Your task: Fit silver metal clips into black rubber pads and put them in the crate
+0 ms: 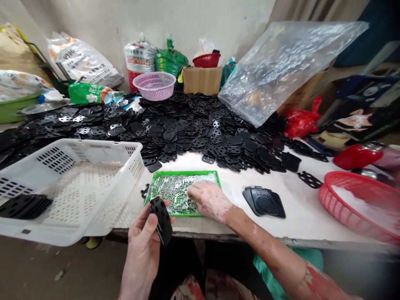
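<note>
In the head view my left hand [145, 237] grips a black plastic plate with holes [162, 221], tilted upright in front of the table edge. Thumb and fingers press on it from both sides. To the right, my right hand [209, 200] reaches over a green tray [187, 215] full of small silvery metal pins [175, 189]. Its fingers are bent down among the pins and drawn together; whatever they pinch is hidden. Right of that arm, a black plastic cover with a round mesh patch [264, 202] lies on the table.
A white plastic crate [125, 171] at left holds several stacked black plates [25, 206]. A large heap of black parts [193, 125] spreads across the back. A pink basket [156, 85] and clear plastic bag [290, 62] stand behind. A red basket [331, 204] sits at right.
</note>
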`<state>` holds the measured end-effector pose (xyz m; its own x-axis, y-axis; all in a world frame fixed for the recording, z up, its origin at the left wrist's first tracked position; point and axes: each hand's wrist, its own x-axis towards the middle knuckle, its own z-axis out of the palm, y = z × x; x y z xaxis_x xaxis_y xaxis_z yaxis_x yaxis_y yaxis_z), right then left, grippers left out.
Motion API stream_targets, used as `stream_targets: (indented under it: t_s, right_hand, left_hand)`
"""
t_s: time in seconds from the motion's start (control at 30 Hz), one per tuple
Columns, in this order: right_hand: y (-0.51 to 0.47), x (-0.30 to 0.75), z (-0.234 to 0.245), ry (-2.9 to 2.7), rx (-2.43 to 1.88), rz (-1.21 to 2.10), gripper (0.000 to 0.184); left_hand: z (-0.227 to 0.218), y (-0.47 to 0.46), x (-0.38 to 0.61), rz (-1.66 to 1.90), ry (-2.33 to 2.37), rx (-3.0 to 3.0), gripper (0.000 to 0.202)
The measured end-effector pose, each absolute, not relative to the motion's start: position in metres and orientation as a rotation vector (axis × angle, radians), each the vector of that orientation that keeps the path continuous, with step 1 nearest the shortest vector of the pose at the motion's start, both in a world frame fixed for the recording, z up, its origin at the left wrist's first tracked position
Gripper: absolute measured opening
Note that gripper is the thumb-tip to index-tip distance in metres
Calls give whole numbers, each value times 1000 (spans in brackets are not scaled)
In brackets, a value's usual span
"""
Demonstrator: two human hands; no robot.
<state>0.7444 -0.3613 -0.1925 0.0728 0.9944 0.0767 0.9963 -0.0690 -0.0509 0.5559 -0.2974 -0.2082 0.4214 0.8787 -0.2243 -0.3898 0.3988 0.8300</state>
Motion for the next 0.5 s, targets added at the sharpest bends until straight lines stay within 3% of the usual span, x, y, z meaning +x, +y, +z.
stream_targets:
  t_s: [0.1,0.27,0.5]
  right_hand:
    - [-363,749,-187,-2019,-2294,-96,17]
    - [-363,739,-181,-2194,-2183,183,12]
    - [-359,732,-183,-2202,-2222,149,15]
  left_hand:
    - [-209,-296,555,906,751,777,46]
    - [-212,-298,557,880,748,792,45]
    - [-208,-300,555,862,750,783,46]
